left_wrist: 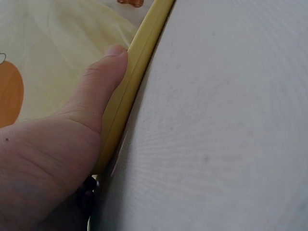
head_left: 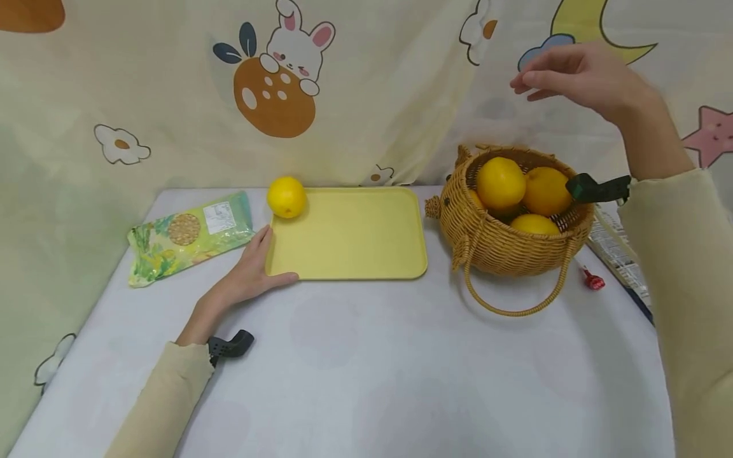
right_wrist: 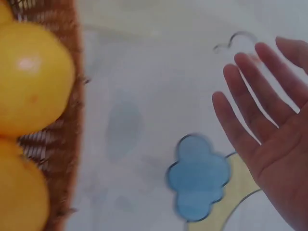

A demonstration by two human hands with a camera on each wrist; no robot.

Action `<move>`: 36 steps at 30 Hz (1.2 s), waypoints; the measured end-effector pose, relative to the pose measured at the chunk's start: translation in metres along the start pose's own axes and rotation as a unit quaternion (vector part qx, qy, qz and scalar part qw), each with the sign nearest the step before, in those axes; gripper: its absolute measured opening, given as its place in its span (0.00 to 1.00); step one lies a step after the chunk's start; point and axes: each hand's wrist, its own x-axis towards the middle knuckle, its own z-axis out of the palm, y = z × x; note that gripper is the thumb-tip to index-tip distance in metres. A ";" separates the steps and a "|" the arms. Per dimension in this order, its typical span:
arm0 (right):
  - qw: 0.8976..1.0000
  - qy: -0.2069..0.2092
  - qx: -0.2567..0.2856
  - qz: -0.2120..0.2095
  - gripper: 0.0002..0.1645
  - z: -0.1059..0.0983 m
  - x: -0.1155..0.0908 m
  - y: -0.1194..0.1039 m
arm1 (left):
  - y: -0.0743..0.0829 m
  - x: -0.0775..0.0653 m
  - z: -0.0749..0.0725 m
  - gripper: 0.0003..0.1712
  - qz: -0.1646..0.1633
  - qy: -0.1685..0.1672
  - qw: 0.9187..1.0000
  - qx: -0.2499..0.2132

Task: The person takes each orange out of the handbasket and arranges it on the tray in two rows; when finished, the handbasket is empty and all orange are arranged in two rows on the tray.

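My left hand [head_left: 252,264] rests at the near left corner of a yellow tray [head_left: 349,245], thumb along the front edge and fingers along the left side. Up close, the left wrist view shows the thumb [left_wrist: 108,72] against the tray's rim. A round yellow orange [head_left: 287,197] sits at the tray's far left corner. Raised above the wicker basket [head_left: 504,254], my right hand [head_left: 578,79] holds nothing. Its fingers are extended and spread in the right wrist view. Several oranges [head_left: 501,183] lie in the basket, which has an animal shape and a hanging handle [head_left: 515,312].
Left of the tray lies a green packet [head_left: 189,235] with a white label. A red-wrapped lollipop [head_left: 593,280] is to the right of the basket, beside a printed sheet [head_left: 615,251]. Behind the table hangs a patterned cloth [head_left: 389,83].
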 end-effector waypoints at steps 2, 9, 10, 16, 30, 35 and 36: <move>0.999 -0.021 0.025 -0.008 0.15 -0.001 0.003 0.017 | 0.000 0.000 0.000 0.72 0.001 0.004 1.000 0.002; 0.988 -0.136 -0.048 0.050 0.20 0.008 0.001 0.054 | 0.001 -0.001 -0.001 0.71 0.005 0.002 1.000 -0.004; 0.984 -0.154 -0.060 0.062 0.21 0.010 0.001 0.055 | 0.001 -0.001 -0.001 0.71 0.004 0.001 1.000 -0.005; 0.955 -0.270 -0.038 0.113 0.27 0.017 0.006 0.057 | 0.001 -0.001 -0.001 0.71 0.003 0.001 1.000 -0.004; 0.907 -0.378 -0.114 0.144 0.35 0.040 0.024 0.044 | -0.001 -0.001 -0.005 0.71 0.002 0.000 1.000 0.000; 0.897 -0.390 -0.141 0.150 0.38 0.057 0.025 0.044 | 0.001 -0.003 -0.004 0.71 0.004 -0.002 1.000 -0.006; 0.896 -0.393 -0.143 0.151 0.38 0.059 0.025 0.045 | 0.002 -0.003 -0.003 0.71 0.003 -0.003 1.000 -0.006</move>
